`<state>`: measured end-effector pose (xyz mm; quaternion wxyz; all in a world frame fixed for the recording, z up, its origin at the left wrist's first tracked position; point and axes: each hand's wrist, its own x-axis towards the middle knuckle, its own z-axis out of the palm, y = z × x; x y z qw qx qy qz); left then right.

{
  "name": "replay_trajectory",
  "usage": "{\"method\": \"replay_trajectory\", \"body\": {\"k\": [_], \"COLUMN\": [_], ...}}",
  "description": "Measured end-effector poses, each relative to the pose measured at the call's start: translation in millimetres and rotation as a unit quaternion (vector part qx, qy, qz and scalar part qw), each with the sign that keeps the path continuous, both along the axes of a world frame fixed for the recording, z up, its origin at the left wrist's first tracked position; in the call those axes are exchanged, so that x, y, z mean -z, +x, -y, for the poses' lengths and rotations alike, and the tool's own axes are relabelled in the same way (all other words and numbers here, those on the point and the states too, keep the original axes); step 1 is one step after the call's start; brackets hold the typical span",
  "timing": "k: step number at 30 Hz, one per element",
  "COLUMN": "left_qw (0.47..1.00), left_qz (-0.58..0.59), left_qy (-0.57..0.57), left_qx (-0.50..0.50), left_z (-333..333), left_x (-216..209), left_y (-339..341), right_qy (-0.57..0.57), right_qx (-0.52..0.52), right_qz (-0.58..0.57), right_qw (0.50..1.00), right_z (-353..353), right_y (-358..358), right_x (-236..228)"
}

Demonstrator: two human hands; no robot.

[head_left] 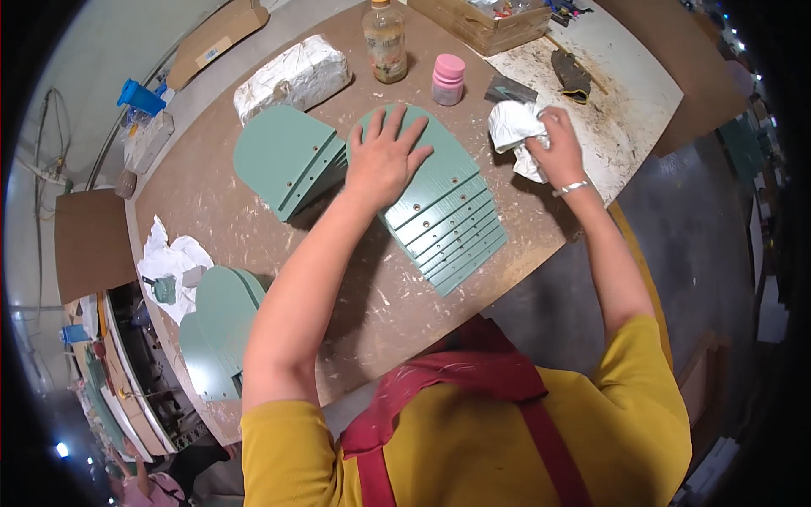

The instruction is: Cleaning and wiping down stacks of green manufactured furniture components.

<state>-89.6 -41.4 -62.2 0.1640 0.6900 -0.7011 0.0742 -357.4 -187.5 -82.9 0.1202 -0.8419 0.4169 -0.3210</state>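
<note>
My left hand (384, 160) lies with fingers spread on the rounded end of a fanned stack of green boards (460, 190). Their stepped edges with small screw holes run toward me. To the right, my right hand (557, 148) grips a crumpled white cloth (514, 131) just above the table. Left of my left hand stands another stack of green rounded boards (283, 156). More green boards (221, 317) lie at the table's near left, partly behind my left forearm.
On the brown worktable (355, 338) are a paper-wrapped block (291, 76), a bottle (385, 46), a pink-lidded jar (449, 80) and a dark sanding block (510, 89). A wooden box (481, 29) stands at the far edge. A white rag (173, 258) lies at left. Another person (148, 486) is at lower left.
</note>
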Motion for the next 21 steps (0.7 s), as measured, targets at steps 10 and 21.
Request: {"method": "replay_trajectory", "body": {"k": [10, 21], "left_qw": [0.998, 0.998], "left_qz": [0.033, -0.01], "left_qy": [0.051, 0.053], "left_qx": [0.007, -0.024], "left_z": [8, 1], "left_x": [15, 19], "left_y": [2, -2], "right_qy": [-0.121, -0.016], "right_qx": [-0.288, -0.134], "right_qz": [-0.023, 0.039], "right_qw": [0.95, 0.99], "right_z": [-143, -100], "right_y": [86, 43], "right_x": [-17, -54]}}
